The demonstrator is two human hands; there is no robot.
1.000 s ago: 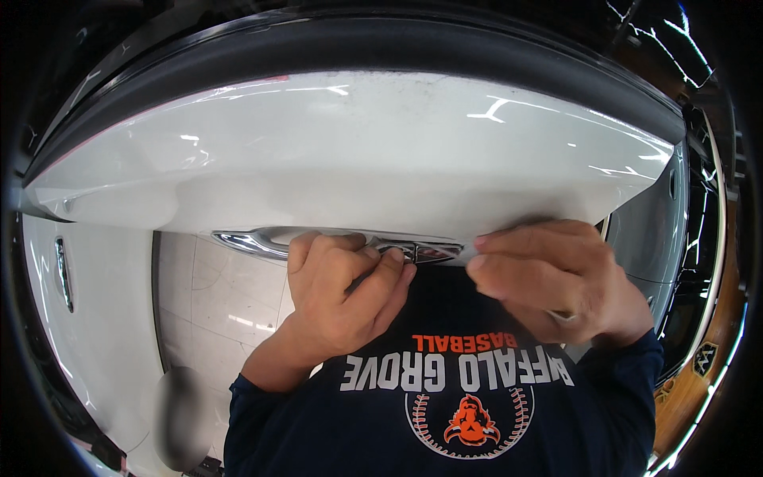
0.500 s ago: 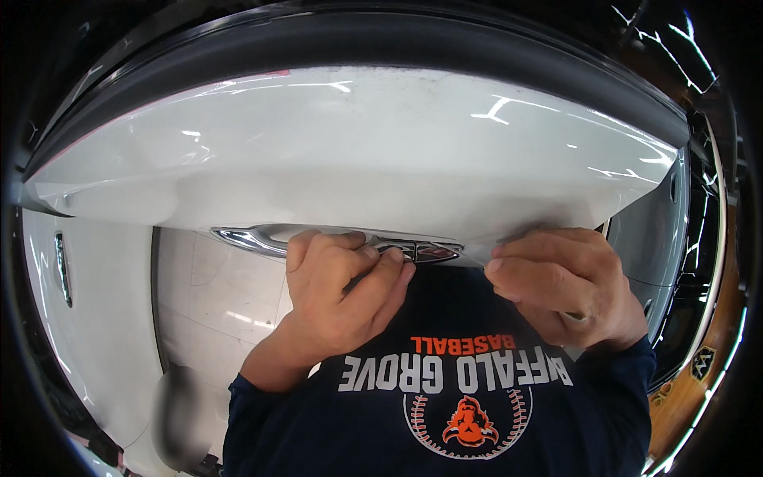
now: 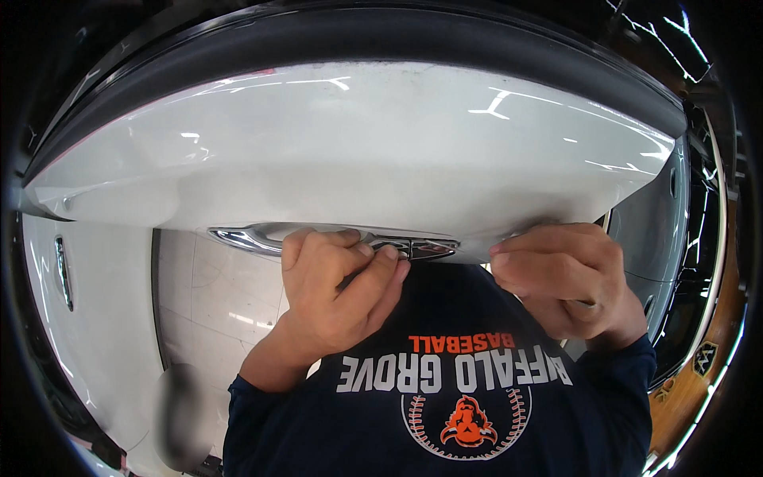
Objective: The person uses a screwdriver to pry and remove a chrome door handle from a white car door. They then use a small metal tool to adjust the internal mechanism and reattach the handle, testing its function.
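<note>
My left hand (image 3: 330, 290) is bent over the middle of the shiny door handle (image 3: 427, 249), and that grip is closed on it. The handle is on the white car door (image 3: 381, 151), just in front of me, and its long way runs left to right. My right hand (image 3: 566, 277) is just past its right end, a little apart. Those fingertips are pinched together, but I cannot tell if a thin thing is between them. So the handle lies left of my right grip, and my left hand is nearer, touching it.
</note>
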